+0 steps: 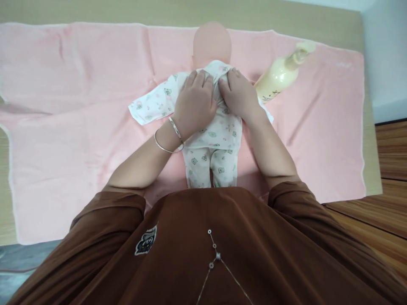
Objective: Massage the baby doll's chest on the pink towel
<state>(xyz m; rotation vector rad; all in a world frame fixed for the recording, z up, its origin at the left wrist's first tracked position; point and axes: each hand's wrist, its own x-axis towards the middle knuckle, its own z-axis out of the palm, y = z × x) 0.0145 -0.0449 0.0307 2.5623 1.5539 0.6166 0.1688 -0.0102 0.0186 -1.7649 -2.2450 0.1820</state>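
A baby doll (212, 44) in a white printed top (219, 135) and matching trousers (224, 167) lies with its bald head away from me. No facial features show, so it seems to be face down. My left hand (195, 101) rests on the upper part of the top, left of the middle, with its fingers stretched toward the collar. On the other side, my right hand (240, 94) lies over the doll's shoulder area, its fingers near the collar. Between the hands the cloth is creased. One sleeve (155, 101) reaches out to the left; my right arm mostly hides the other.
Beneath the doll a pink sheet (79, 127) with a pale edge covers much of the light wooden table (273, 15). A cream pump bottle (280, 76) lies tilted at the right, close to my right hand. Brown wooden boards (392, 161) show beyond the table's right edge.
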